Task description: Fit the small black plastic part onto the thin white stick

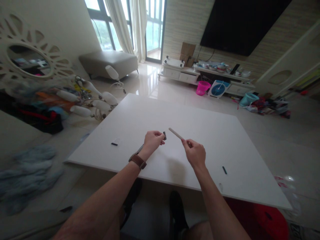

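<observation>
left grip point(152, 140) pinches a small dark rectangular piece point(164, 135) at its fingertips; right grip point(194, 152) pinches a slim pale stick point(176, 133), angled toward that piece, both just above the white flat counter point(225, 140). farther left lies a small black-and-white tab point(115, 142).

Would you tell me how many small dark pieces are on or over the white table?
3: one pinched in the left hand, the dark piece; one near the table's left edge; one right of the right hand, at. Others may be hidden.
</observation>
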